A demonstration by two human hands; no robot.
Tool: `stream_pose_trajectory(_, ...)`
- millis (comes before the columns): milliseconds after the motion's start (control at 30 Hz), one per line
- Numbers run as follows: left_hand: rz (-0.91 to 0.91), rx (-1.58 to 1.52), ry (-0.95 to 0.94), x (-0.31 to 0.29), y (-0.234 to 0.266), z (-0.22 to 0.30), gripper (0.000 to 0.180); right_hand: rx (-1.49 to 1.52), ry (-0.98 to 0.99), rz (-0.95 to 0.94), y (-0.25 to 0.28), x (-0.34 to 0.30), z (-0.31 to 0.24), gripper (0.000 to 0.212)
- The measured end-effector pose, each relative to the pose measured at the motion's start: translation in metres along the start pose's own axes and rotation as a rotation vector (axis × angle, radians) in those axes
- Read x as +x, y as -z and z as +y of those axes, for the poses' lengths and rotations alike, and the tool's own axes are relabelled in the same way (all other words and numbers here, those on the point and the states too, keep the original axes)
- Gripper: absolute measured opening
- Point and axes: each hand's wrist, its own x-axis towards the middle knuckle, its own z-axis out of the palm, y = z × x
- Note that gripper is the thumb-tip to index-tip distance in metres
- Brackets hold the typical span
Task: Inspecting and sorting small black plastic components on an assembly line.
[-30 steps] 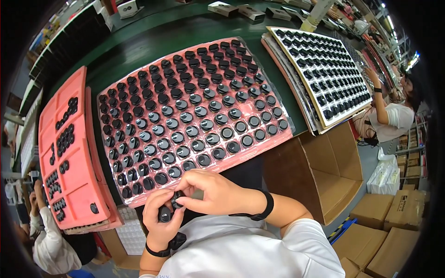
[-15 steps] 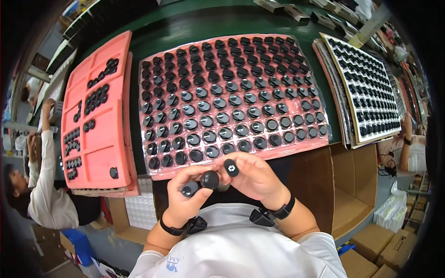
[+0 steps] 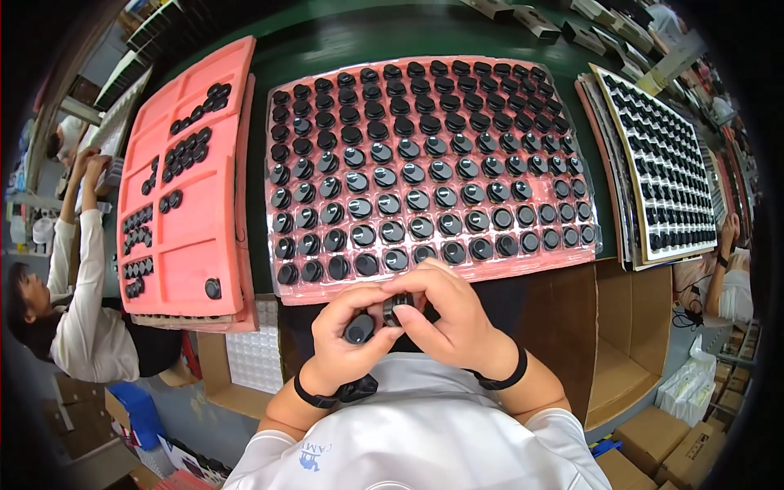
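My left hand (image 3: 336, 333) is closed around a small black cylindrical part (image 3: 359, 328) with a glossy grey-black end. Beside it, a dark ringed round piece (image 3: 398, 310) sits between both hands, pinched by the fingers and thumb of my right hand (image 3: 449, 314). My fingers cover most of both pieces. Just beyond my fingertips lies a clear plastic tray (image 3: 539, 189) over pink, filled with rows of similar black parts; one pocket toward the right holds none. Some of the parts show slanted, shiny tops.
On the left, a stacked pink compartment tray (image 3: 189, 260) carries loose black parts. A white tray (image 3: 645, 233) of black pieces rests on a stack at right. Cardboard boxes (image 3: 625, 359) stand below the green table (image 3: 327, 37). Another person (image 3: 90, 327) works at far left.
My right hand has closed in against my left, over the round piece. The small black piece with a white mark, held in the right fingers before, is no longer visible separately. The view has shifted slightly.
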Motion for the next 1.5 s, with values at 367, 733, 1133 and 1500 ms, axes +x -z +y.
stream_pose_trajectory(367,-0.052,-0.001,-0.007,-0.004,0.006,0.005,0.042,0.350,-0.090,0.029,-0.004,-0.002,0.006,0.024)
stream_pose_trajectory(733,-0.059,-0.046,-0.022,-0.004,0.009,0.002,0.042,0.397,-0.168,0.021,-0.005,-0.001,-0.003,0.025)
stream_pose_trajectory(1133,-0.002,-0.085,0.057,-0.003,0.008,0.004,0.038,0.231,-0.096,-0.024,0.002,-0.006,0.006,0.034)
stream_pose_trajectory(1500,-0.053,-0.179,0.128,-0.003,0.008,-0.004,0.040,0.015,0.011,-0.084,0.023,0.003,-0.001,0.025)
